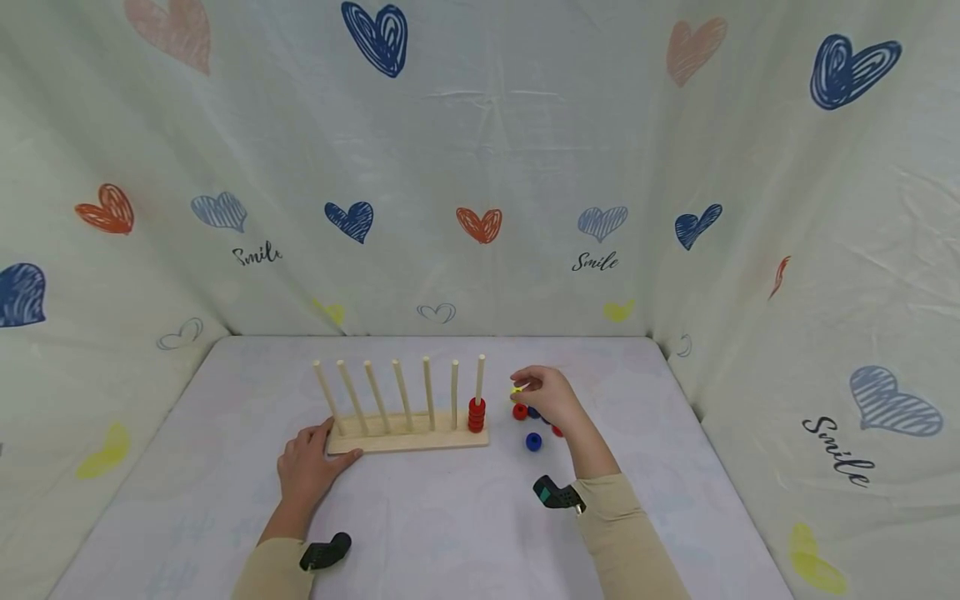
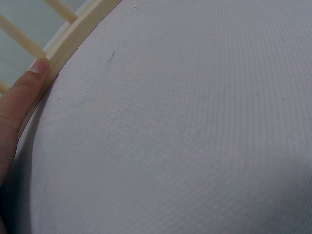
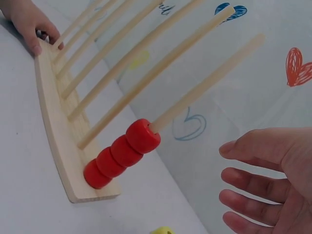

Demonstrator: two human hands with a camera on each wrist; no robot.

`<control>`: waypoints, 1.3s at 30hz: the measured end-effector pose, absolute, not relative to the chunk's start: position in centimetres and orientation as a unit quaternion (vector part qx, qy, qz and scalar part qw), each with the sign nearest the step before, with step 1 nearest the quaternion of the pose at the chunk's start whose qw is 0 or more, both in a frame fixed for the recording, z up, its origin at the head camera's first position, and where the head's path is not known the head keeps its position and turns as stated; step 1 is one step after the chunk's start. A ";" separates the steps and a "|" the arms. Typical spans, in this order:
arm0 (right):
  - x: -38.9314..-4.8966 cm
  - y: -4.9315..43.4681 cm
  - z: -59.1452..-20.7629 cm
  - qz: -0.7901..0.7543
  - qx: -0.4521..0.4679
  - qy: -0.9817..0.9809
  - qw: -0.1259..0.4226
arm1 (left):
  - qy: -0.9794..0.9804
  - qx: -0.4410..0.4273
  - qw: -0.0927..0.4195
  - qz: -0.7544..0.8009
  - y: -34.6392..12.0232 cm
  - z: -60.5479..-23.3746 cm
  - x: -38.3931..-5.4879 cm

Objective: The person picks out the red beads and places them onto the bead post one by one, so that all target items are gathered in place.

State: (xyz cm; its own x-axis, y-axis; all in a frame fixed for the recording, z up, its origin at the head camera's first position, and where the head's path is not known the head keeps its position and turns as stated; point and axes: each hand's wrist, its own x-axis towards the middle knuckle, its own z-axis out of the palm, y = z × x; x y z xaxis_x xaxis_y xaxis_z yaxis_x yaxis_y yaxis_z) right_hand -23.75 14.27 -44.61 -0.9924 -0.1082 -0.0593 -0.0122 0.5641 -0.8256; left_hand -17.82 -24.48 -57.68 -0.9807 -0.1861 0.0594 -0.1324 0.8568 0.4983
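A pale cloth (image 1: 525, 150) printed with hearts and "Smile" hangs behind and beside a whitish tabletop (image 1: 435, 525). The person's right hand (image 1: 551, 396) hovers over the far right, its fingers apart and slightly bent; the right wrist view shows nothing pinched between them. A yellow bead (image 1: 517, 389) is by the fingertips in the head view. Near that hand lie a red bead (image 1: 521, 412) and a blue bead (image 1: 533, 442), with more red and blue partly behind the wrist.

To their left is the rack (image 1: 408, 443), a wooden base with seven upright pegs. Four red beads (image 3: 126, 150) are threaded on the rightmost peg, which keeps them in a column; the other six are bare. The left hand (image 1: 306, 467) grips the rack's left end, thumb along the front edge and fingers behind, probably to steady it. The loose beads seem placed within easy reach of the right hand.

The hand hides part of the loose cluster, so its count is unsure. Whether the yellow bead touches the fingers is hard to tell; the right wrist view cuts it off at the bottom. The left wrist view shows little beyond the thumb.
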 end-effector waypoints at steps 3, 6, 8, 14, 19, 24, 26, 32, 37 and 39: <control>-23.8 14.5 -44.9 -0.467 -0.033 0.882 0.054 | -0.962 0.083 0.052 -0.255 -24.5 -57.6 -17.8; -23.9 14.6 -45.3 -0.469 -0.027 0.881 0.062 | -0.962 0.084 0.050 -0.255 -24.5 -57.6 -17.8; -24.0 14.7 -45.6 -0.467 -0.022 0.882 0.066 | -0.962 0.084 0.050 -0.254 -24.4 -57.6 -17.7; -24.3 14.9 -46.2 -0.466 -0.012 0.881 0.074 | -0.962 0.084 0.054 -0.252 -24.4 -57.5 -17.8; -24.5 15.1 -46.8 -0.460 -0.008 0.884 0.078 | -0.962 0.082 0.058 -0.252 -24.3 -57.4 -17.8; -24.7 15.2 -47.4 -0.453 -0.003 0.888 0.080 | -0.963 0.082 0.059 -0.251 -24.3 -57.4 -17.8; -24.8 15.2 -47.7 -0.453 -0.003 0.888 0.080 | -0.963 0.082 0.059 -0.251 -24.3 -57.4 -17.8; -25.1 15.4 -48.4 -0.453 0.000 0.888 0.078 | -0.963 0.080 0.058 -0.252 -24.3 -57.5 -17.8; -25.1 15.4 -49.0 -0.447 0.004 0.891 0.077 | -0.963 0.081 0.057 -0.250 -24.4 -57.6 -17.8; -25.1 15.4 -49.1 -0.444 0.008 0.892 0.078 | -0.963 0.081 0.058 -0.251 -24.4 -57.6 -17.8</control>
State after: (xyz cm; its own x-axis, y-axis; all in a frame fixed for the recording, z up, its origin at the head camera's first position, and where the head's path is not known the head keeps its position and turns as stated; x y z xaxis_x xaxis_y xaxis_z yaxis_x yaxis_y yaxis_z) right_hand -25.12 15.38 -49.14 -0.9876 -0.0546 -0.1472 0.0845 0.6052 -0.7916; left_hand -17.81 -24.39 -57.58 -0.9801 -0.1857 0.0703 -0.1279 0.8612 0.4919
